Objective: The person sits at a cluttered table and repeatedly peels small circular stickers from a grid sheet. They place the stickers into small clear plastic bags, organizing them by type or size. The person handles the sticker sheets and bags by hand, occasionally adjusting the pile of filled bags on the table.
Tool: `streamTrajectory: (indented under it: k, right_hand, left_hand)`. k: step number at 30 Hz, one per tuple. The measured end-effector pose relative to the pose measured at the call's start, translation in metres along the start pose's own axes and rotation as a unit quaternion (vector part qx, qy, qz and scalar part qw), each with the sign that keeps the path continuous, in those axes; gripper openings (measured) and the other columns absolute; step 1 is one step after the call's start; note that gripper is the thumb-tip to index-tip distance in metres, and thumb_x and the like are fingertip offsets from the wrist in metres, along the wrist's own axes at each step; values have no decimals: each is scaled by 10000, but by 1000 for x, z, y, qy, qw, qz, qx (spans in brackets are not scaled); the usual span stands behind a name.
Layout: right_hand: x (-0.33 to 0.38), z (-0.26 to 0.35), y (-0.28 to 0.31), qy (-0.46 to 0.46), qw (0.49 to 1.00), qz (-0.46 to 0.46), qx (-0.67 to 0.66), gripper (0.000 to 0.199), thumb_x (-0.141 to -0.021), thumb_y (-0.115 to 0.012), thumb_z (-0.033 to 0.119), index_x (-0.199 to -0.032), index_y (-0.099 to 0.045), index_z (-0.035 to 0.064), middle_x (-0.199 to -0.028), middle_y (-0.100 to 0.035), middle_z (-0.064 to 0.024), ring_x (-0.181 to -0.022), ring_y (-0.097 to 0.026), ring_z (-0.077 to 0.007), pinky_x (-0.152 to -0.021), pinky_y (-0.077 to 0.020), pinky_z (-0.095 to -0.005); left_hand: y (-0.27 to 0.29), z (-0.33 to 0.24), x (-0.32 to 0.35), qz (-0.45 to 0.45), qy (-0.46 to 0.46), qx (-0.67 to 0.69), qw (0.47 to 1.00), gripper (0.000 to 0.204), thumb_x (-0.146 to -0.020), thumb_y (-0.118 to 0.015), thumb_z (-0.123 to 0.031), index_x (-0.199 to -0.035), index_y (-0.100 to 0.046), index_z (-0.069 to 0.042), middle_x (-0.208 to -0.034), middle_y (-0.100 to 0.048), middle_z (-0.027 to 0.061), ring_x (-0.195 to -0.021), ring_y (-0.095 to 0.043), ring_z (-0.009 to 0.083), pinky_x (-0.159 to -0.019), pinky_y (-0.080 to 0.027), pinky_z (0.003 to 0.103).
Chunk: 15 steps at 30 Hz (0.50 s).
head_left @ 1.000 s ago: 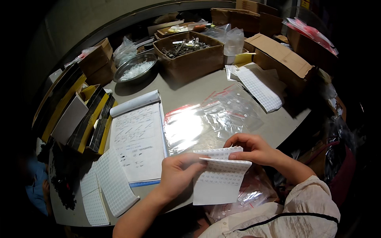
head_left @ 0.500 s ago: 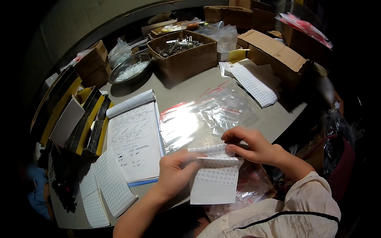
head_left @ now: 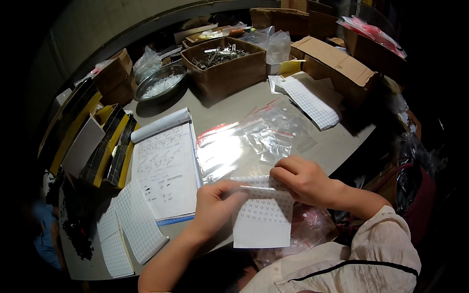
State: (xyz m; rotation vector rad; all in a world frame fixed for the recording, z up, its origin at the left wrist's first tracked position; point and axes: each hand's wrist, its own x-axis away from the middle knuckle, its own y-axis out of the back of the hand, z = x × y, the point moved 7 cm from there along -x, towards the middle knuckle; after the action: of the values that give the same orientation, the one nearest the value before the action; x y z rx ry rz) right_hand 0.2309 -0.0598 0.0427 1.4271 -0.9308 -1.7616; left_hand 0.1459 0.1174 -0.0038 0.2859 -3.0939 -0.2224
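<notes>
A white sheet of small printed stickers (head_left: 261,229) is bent over near its top, with a plain strip at its lower edge. My left hand (head_left: 214,205) pinches its left side, thumb on top at the fold. My right hand (head_left: 305,183) is closed at the sheet's upper right corner, fingers curled down against it; the fingertips are partly hidden. Just beyond the hands lie clear zip bags (head_left: 222,151) with red seals, overlapping. Several of the bags farther right (head_left: 281,122) carry small round white stickers. More stickered bags (head_left: 312,227) rest in my lap, below the right hand.
An open notepad (head_left: 163,171) lies on the left, beside other sticker sheets (head_left: 139,222). Black-and-yellow boxes (head_left: 105,146) stand at far left. Behind are a bowl of clear pieces (head_left: 161,85), a carton of metal parts (head_left: 224,73) and a cardboard box (head_left: 337,58). Another person's blue sleeve (head_left: 44,229) shows at left.
My right hand has turned over and moved down onto the sheet's upper right corner, its fingers now curled. My left hand keeps hold of the sheet, almost unmoved.
</notes>
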Motion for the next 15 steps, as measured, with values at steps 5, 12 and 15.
streamTrajectory:
  k: [5,12,15]
  right_hand:
    - [10,10,-4,122,992,-5,32,351,-683,-720,4,-1025,-646,13,-985,-631,-90,-807,-634,-260,-652,-532,-350]
    - [0,-26,14,23,980,49,-189,157,-849,-691,6,-1004,-671,24,-996,-671,-101,-858,-664,-265,-664,-538,-329]
    - [-18,-94,-6,-220,937,97,-251,119,-913,-693,88,-998,-667,10,-898,-704,-91,-772,-680,-178,-666,-537,-316]
  left_hand:
    - [7,16,-5,23,72,58,995,161,-871,-758,-19,-1018,-770,46,-881,-749,74,-798,-677,120,-750,-538,252]
    - [8,23,-13,54,105,98,988,177,-855,-784,-57,-993,-768,53,-844,-739,71,-751,-651,110,-708,-513,251]
    - [10,19,-9,46,102,98,989,179,-858,-787,-69,-986,-768,54,-827,-733,67,-723,-631,103,-680,-495,247]
